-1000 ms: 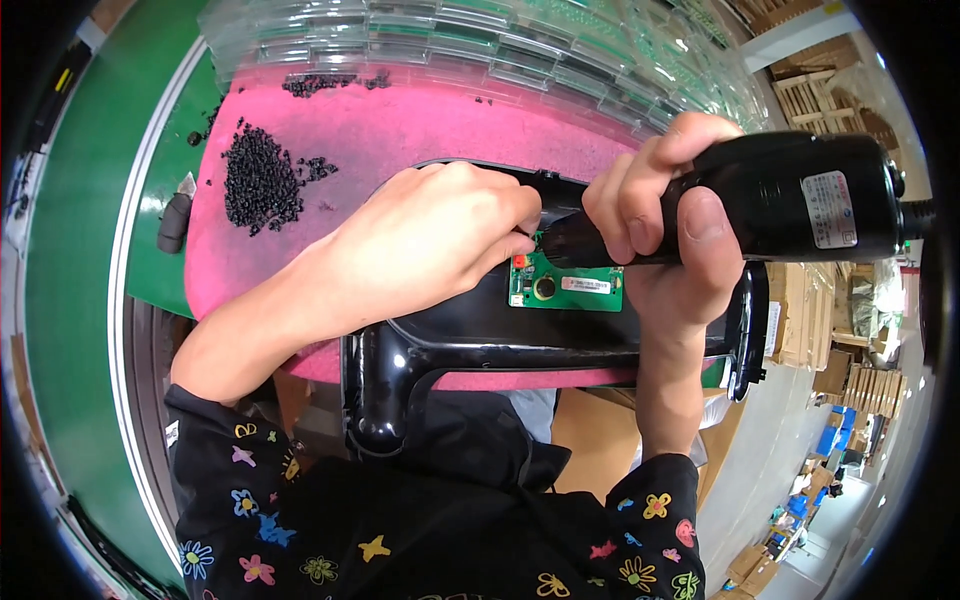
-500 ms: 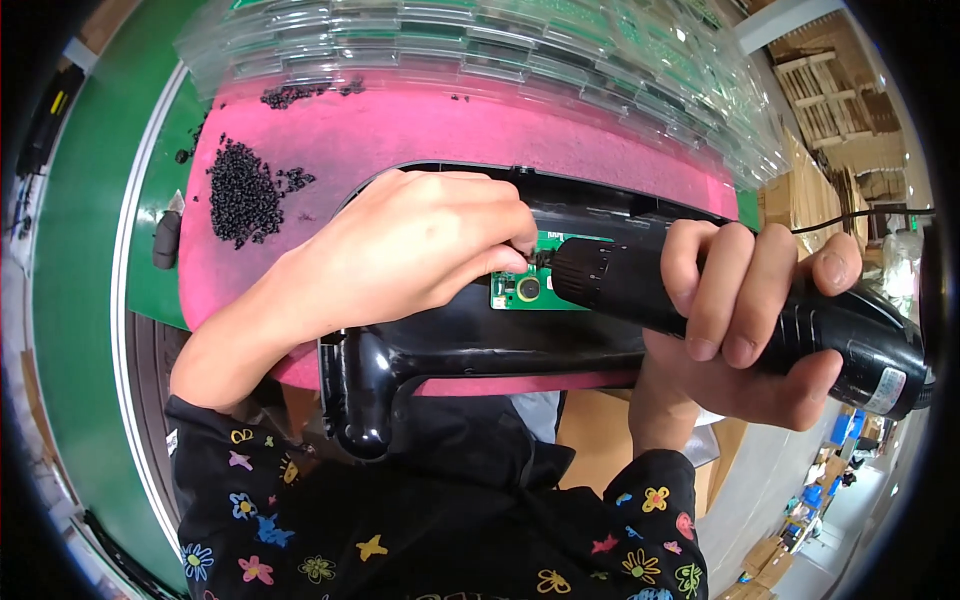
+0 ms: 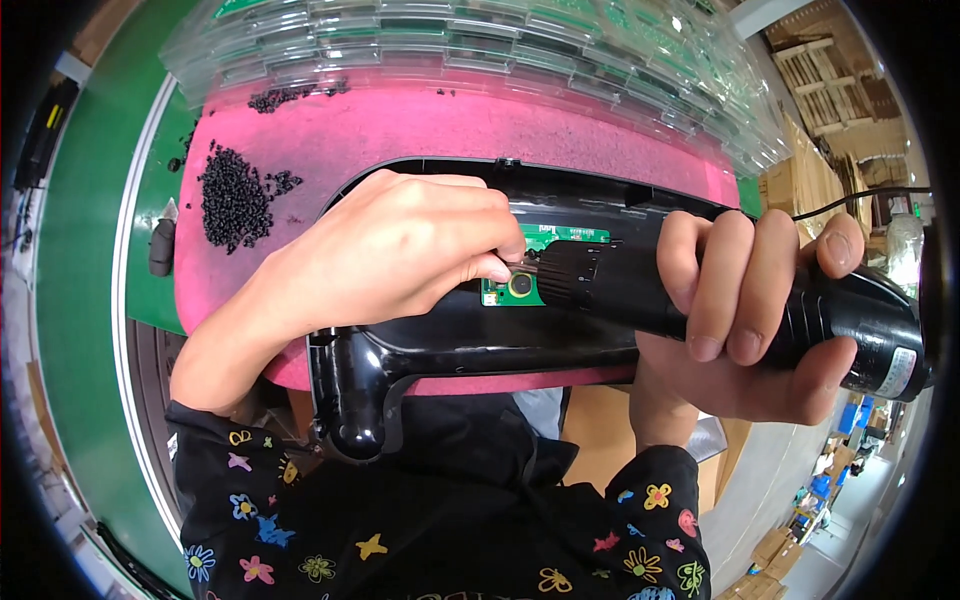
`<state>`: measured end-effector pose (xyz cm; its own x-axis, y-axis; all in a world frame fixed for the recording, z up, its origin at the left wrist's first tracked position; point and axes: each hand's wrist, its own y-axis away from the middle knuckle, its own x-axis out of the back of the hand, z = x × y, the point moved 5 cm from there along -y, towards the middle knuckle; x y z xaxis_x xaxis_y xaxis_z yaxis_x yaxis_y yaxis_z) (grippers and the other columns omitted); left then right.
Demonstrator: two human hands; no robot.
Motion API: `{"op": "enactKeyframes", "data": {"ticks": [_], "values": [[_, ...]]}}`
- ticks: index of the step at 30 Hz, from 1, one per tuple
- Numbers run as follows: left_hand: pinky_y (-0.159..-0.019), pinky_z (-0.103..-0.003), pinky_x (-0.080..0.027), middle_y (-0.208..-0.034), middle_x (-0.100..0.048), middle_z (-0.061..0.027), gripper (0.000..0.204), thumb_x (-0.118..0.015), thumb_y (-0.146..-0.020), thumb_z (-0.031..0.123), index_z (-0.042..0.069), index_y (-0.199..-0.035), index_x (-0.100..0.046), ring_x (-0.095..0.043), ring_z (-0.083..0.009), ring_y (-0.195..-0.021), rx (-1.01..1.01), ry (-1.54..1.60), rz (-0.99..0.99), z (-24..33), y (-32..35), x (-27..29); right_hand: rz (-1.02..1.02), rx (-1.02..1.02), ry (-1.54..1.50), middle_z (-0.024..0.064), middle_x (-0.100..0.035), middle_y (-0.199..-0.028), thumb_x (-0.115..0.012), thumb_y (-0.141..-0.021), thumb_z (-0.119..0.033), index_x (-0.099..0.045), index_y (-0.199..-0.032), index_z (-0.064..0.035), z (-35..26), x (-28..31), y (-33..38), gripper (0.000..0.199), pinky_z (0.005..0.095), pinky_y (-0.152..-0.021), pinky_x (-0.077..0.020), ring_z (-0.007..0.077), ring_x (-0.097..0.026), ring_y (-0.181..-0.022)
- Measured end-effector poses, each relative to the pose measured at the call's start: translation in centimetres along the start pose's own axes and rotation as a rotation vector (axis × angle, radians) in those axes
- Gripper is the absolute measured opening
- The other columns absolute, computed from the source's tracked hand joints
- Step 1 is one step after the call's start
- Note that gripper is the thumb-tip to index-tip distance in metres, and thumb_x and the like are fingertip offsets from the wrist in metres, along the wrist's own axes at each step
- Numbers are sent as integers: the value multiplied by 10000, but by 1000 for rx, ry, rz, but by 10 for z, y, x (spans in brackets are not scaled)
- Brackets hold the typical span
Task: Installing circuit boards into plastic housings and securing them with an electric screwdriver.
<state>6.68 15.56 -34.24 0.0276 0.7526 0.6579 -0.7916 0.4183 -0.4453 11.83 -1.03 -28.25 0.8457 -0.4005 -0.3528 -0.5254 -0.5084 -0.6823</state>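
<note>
My right hand (image 3: 745, 310) is wrapped round a black electric screwdriver (image 3: 625, 285), held nearly level with its nose pointing left. Its short metal bit (image 3: 523, 267) reaches the pinched fingertips of my left hand (image 3: 410, 240). Whatever those fingertips hold is too small and hidden to make out. Beneath the bit, a green circuit board (image 3: 497, 297) with a round black part lies inside a black plastic housing (image 3: 480, 350). The hand and the screwdriver cover much of the board.
A pile of small black screws (image 3: 235, 205) lies on the pink mat (image 3: 400, 125) at left, with more screws (image 3: 290, 97) farther back. Stacked clear plastic trays (image 3: 450, 45) line the far edge. A black cable (image 3: 860, 197) runs off to the right.
The screwdriver's nose has tilted slightly, and its metal bit now shows at my left fingertips. Both hands keep their grips. The mat and housing sit slightly farther left in view.
</note>
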Motion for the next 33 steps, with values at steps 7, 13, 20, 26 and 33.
{"op": "enactKeyframes", "data": {"ticks": [7, 13, 20, 26, 33], "values": [[-634, -374, -518, -825, -664, -106, 184, -758, -775, 52, -14, -884, -625, -633, -291, -724, 109, 281, -78, -7, 4, -6, 1, 6, -86, -19, -524, -747, -587, -942, -336, -453, -1230, -92, -3, -1, 2, 400, 269, -664, -380, 92, -495, -610], [-597, -346, -520, -758, -677, -86, 139, -770, -766, 70, 0, -830, -668, -642, -256, -690, -10, 3, 12, 1, -1, -4, -72, -97, 28, -17, -533, -738, -583, -938, -358, -458, -1208, -107, 2, 7, -3, 390, 299, -654, -382, 98, -496, -605], [-603, -357, -507, -743, -656, -111, 125, -712, -854, 81, -20, -819, -648, -639, -286, -672, 140, -14, 135, -3, -2, 8, 199, -305, 290, -7, -485, -634, -620, -900, -373, -453, -1185, -98, 14, -3, 6, 430, 300, -532, -372, 119, -441, -489], [-563, -397, -444, -691, -562, -148, 208, -645, -912, 136, -21, -789, -587, -570, -338, -625, 236, -46, 116, 0, 0, 13, 194, -345, 269, -3, -488, -624, -664, -874, -365, -449, -1124, -85, 24, -13, 8, 433, 307, -519, -387, 121, -442, -469], [-581, -418, -454, -811, -578, -117, 166, -648, -909, 152, 17, -908, -549, -589, -343, -670, 256, -22, 105, -3, 3, 8, -134, -216, 160, 8, -536, -637, -731, -865, -319, -431, -1104, -79, 23, -16, 2, 452, 290, -483, -398, 130, -503, -475]]}}
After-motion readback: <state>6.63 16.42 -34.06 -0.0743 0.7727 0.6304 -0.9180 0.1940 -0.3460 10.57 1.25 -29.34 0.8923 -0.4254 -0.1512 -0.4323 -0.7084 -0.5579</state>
